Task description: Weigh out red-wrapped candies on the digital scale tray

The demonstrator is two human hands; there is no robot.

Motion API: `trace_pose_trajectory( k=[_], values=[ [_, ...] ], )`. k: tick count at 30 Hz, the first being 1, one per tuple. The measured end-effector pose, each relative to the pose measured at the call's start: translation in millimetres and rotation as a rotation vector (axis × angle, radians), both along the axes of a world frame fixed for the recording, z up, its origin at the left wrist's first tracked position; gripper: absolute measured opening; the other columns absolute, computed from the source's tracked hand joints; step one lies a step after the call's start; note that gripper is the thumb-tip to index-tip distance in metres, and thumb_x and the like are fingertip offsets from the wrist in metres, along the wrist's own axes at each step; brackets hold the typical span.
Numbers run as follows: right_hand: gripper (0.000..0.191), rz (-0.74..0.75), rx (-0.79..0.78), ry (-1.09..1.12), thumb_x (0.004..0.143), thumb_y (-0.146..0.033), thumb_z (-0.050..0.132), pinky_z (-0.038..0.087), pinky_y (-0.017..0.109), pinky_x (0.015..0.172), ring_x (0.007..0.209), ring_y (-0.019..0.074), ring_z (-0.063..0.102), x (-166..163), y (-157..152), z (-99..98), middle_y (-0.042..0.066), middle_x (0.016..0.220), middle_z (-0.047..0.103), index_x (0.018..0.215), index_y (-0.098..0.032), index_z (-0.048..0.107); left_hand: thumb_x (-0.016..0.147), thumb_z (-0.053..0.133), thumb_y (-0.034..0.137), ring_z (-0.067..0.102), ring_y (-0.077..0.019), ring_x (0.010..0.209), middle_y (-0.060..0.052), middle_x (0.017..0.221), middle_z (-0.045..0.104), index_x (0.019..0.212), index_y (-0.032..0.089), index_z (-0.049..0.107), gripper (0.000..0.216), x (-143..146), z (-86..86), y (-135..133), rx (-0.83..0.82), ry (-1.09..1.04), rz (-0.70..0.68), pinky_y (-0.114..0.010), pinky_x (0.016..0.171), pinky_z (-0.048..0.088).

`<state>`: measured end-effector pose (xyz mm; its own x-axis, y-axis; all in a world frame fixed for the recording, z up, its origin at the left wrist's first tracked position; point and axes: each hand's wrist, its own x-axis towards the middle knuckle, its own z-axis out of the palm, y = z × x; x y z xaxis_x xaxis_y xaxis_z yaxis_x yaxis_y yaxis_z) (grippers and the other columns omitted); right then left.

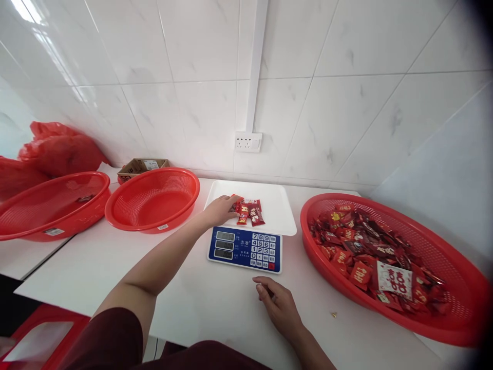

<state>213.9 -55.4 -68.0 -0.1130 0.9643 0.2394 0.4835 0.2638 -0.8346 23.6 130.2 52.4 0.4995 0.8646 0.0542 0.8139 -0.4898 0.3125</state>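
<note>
A blue-faced electronic scale [245, 248] with a white weighing tray [274, 216] stands on the white counter. A small heap of red candy packets [249, 211] lies on the tray. My left hand [222, 209] reaches onto the tray, its fingers closed around the left side of that heap. My right hand [278, 304] rests on the counter in front of the scale, fingers loosely curled with nothing visible in them. To the right a wide red basket [458, 329] holds several more red packets [370, 252].
An empty red basket [152, 198] sits left of the scale, another red basket [50, 203] further left. A cardboard box [140, 166] and red plastic bags [57, 149] stand by the tiled wall. A wall socket [248, 141] is above the scale. A red crate [34, 334] sits below the counter's edge.
</note>
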Motion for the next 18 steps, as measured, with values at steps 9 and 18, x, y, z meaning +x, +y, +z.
trace_pose_trajectory(
  k=[9, 18],
  values=[
    [0.037, 0.026, 0.001, -0.001, 0.089, -0.042, 0.041, 0.05, 0.024, 0.053, 0.057, 0.0145, 0.06, -2, 0, 1.3, 0.004, 0.066, 0.066, 0.096, -0.017, 0.067, 0.079, 0.053, 0.017, 0.051, -0.0219, 0.104, -0.006, 0.105, 0.059, 0.121, 0.024, 0.052, 0.043, -14, 1.2, -5, 0.111, -0.036, 0.09, -0.03, 0.088, 0.044],
    [0.037, 0.031, -0.005, 0.0, 0.088, -0.043, 0.041, 0.05, 0.024, 0.055, 0.059, 0.0149, 0.061, -2, 0, -0.8, 0.005, 0.069, 0.067, 0.097, -0.017, 0.067, 0.083, 0.047, 0.026, 0.036, -0.033, 0.122, -0.01, 0.131, 0.045, 0.116, 0.022, 0.057, 0.034, -60, 41.0, -6, 0.47, 0.076, 0.452, -0.049, 0.097, 0.033]
  ],
)
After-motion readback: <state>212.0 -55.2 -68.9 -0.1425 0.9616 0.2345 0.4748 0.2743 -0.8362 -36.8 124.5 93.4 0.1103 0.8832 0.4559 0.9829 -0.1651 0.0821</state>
